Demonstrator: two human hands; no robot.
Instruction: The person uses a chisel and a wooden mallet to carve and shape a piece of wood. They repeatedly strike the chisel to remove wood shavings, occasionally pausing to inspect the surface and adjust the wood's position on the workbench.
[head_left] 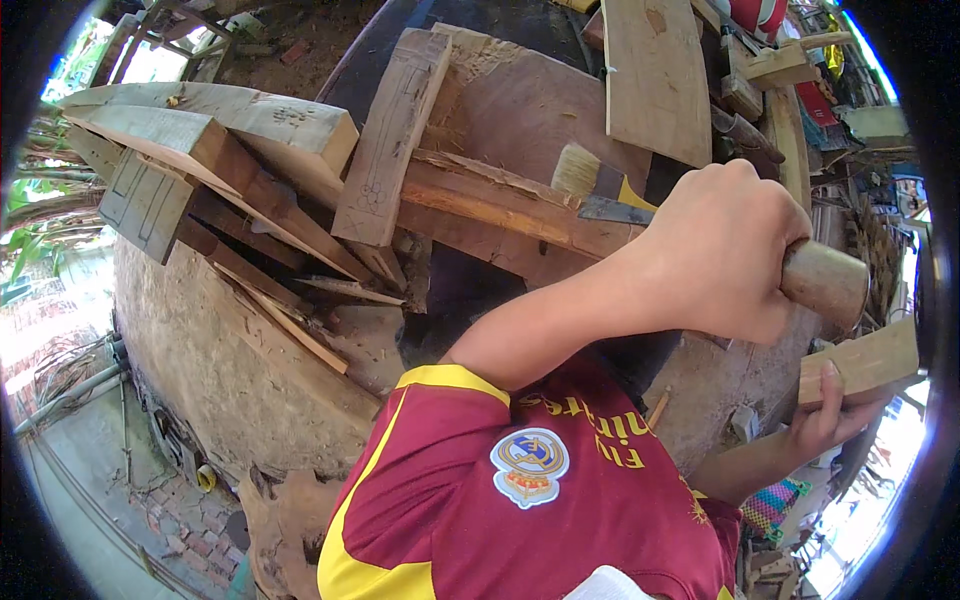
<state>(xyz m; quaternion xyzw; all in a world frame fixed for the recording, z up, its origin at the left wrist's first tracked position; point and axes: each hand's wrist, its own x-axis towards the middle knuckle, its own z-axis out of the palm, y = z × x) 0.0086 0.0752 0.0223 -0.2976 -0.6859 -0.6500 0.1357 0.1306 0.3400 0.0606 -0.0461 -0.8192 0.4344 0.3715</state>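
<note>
My left hand [735,250] is closed round a thick, round wooden handle [828,285], whose blunt end sticks out past the little-finger side of the fist. Beyond the wrist, a flat dark metal blade [612,210] shows; whether it joins this handle is hidden. Next to that blade is a paintbrush [580,172] with pale bristles and a bit of yellow, partly covered by my hand. Far to the right, my right hand [825,420] grips a rectangular wooden block [860,365], thumb on its near face and fingers underneath.
A reddish-brown timber [500,205] runs across the bench. A marked wooden piece [392,140] leans on it, and several thick beams [250,125] fan out leftward. At the back lies a pale flat board [655,75]. A large rounded slab [200,340] spreads at the left.
</note>
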